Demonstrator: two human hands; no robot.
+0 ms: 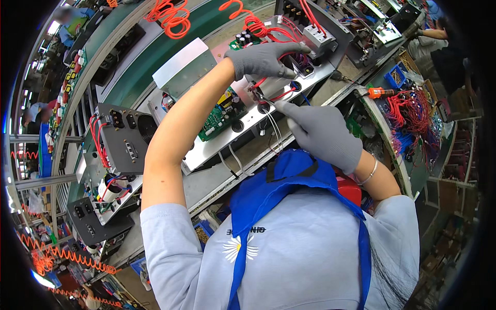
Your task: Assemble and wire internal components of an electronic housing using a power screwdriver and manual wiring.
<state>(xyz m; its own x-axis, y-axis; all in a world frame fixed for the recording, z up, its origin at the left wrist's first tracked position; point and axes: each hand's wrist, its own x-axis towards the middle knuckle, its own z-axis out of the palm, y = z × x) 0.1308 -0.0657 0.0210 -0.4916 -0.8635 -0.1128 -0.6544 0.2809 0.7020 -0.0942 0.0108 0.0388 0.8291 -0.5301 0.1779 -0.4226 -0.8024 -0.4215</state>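
We have the white wires (274,125) at the near edge of the metal chassis (249,119), where they come out beside a dark round hole and hang towards our body, drifting slightly right. Our right hand (325,135) is the nearer one: its fingertips point left and away from us, just beside the top of these wires, so the wires lie to its left. Thumb and forefinger look close together there, but we cannot tell whether they are clamped on anything.

Our left hand (258,61) reaches over the chassis from the left, farther from us than the wires, with its fingers apart and pointing right; we cannot tell whether they press on any part. Between the hands runs a short red wire (283,95), roughly crosswise to the white ones.

The chassis's long axis slants across the table (201,188) from near left to far right. Behind our left forearm we see a green circuit board (212,124) and a silver metal box (186,67).
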